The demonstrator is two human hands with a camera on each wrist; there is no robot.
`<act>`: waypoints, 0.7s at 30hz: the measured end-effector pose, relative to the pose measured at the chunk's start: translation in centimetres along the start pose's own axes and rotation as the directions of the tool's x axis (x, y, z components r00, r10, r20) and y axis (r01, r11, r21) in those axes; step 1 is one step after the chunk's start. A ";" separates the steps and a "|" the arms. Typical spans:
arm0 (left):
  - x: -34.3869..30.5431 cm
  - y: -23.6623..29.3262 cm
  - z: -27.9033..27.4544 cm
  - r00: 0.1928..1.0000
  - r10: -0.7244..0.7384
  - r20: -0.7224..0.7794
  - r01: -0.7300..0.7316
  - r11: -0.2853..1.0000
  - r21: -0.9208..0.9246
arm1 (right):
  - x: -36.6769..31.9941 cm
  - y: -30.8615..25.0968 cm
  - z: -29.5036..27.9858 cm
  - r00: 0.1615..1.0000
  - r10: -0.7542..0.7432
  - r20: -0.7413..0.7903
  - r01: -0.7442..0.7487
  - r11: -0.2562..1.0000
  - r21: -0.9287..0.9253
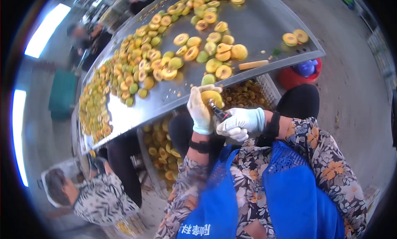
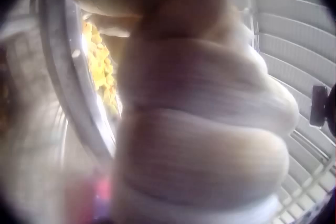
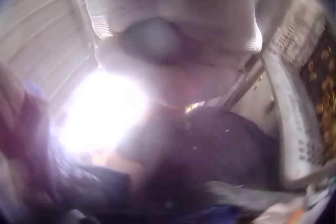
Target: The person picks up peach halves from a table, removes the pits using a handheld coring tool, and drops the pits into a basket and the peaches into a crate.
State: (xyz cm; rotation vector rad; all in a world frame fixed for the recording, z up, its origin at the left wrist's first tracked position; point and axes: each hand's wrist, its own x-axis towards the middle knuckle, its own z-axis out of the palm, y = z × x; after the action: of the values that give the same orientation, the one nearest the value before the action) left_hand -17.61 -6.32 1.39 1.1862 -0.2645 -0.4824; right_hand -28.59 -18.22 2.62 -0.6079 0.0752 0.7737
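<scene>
In the head view the white-gloved left hand (image 1: pixel 199 111) holds a yellow halved fruit (image 1: pixel 211 97) just below the table's near edge. The gloved right hand (image 1: pixel 242 122) grips the black handle of a tool (image 1: pixel 220 113), whose metal end touches the cut face of that fruit. Many green and yellow fruit halves (image 1: pixel 168 73) lie on the metal table (image 1: pixel 252 21) beyond. The left wrist view is filled by the gloved left hand (image 2: pixel 205 124); its fruit cannot be made out. In the right wrist view the gloved right hand (image 3: pixel 173 35) is blurred and the tool is hidden.
Below the table stand a crate (image 1: pixel 269 90) of dark bits and a crate (image 1: pixel 151 164) of fruit halves. A red bucket (image 1: pixel 285 78) stands at the right. A wooden-coloured stick (image 1: pixel 253 65) lies near the table's edge. Another person (image 1: pixel 97 193) sits at lower left.
</scene>
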 end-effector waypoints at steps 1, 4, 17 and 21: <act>-0.3 0.7 -0.1 0.985 -0.161 0.060 0.170 0.966 -0.193 | 0.2 0.1 0.3 0.999 0.046 0.023 -0.045 0.999 -0.015; -0.6 0.1 -0.4 0.975 -0.221 0.025 0.218 0.927 -0.304 | 1.6 1.2 0.8 0.925 -0.234 -0.300 0.028 0.829 -0.559; -5.3 8.8 -12.6 0.775 0.632 -0.012 -0.209 0.274 0.939 | 0.0 4.4 -8.0 0.607 -0.633 -0.480 -0.553 0.097 -0.827; -5.4 10.9 -18.0 0.842 0.508 -0.182 -0.024 0.371 0.928 | -0.5 2.4 -6.7 0.515 -0.729 -0.452 -0.508 0.166 -0.846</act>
State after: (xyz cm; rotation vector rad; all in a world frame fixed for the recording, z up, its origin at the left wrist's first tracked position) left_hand -11.87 14.30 5.33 2.2603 -0.3302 0.3655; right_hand -29.55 -20.80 -3.91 -2.3771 0.4726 0.0491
